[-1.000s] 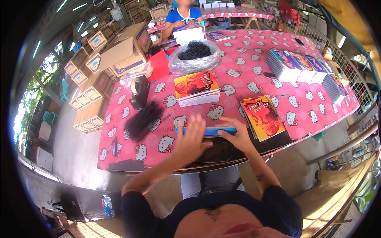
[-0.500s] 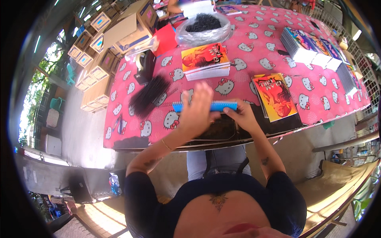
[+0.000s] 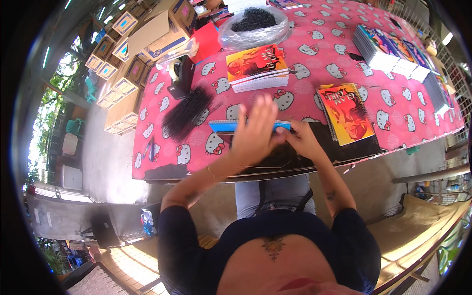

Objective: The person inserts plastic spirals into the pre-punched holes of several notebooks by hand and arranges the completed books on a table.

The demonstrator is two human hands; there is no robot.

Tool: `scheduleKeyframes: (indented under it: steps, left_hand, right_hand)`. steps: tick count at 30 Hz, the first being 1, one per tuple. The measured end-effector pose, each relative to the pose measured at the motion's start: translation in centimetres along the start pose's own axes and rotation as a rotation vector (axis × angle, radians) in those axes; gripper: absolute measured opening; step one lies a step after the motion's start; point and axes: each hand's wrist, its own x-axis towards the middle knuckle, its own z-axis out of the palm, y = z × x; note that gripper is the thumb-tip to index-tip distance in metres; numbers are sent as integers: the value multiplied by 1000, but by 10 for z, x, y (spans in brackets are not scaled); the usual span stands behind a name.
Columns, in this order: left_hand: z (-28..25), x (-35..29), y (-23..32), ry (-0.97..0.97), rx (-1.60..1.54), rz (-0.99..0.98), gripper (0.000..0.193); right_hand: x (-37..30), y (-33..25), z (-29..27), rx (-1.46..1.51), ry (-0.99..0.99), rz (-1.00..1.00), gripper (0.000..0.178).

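Note:
A spiral notebook with a blue cover (image 3: 222, 126) is held edge-up near the table's front edge, seen as a narrow strip. My left hand (image 3: 254, 132) lies across its middle with the fingers stretched out and somewhat blurred. My right hand (image 3: 300, 139) pinches the notebook's right end, thumb on the near side. Left of it lies a bundle of black spiral binding coils (image 3: 188, 114). Beyond the hands stands a stack of notebooks (image 3: 258, 69) with red and yellow covers. More such notebooks (image 3: 347, 114) lie to the right.
A black tape dispenser (image 3: 181, 77) stands behind the coils. A clear plastic bag (image 3: 275, 37) holds more black coils. Stacked notebooks (image 3: 388, 53) sit at the far right. Cardboard boxes (image 3: 164, 29) are piled at the left. A pink patterned cloth (image 3: 314, 73) covers the table.
My left hand has shifted right along the blue notebook, nearer my right hand. The notebook now slopes down slightly to the right. The whole view has moved a little.

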Motion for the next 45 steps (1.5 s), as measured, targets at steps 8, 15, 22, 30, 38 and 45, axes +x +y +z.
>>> scheduleKeyframes:
  steps: [8, 15, 22, 30, 38, 45]
  left_hand:
    - [5, -4, 14, 5, -84, -11, 82]
    - [-4, -12, 20, 11, -170, -15, 81]
    - [-16, 10, -3, 90, -390, -74, 30]
    - [-21, 11, 0, 149, -427, -77, 15]
    - [-90, 71, -43, 320, -832, 243, 25]
    - [90, 82, -157, 148, -318, 61, 28]
  right_hand:
    - [3, 13, 2, 37, 7, -164, 20]
    - [3, -7, -11, -78, -53, -145, 28]
    - [12, -15, -43, 52, -73, -21, 18]
    - [26, -24, -38, -198, -116, -300, 13]
    - [-13, -47, -48, -204, 120, -257, 20]
    - [-56, -40, -129, -812, 440, -256, 44]
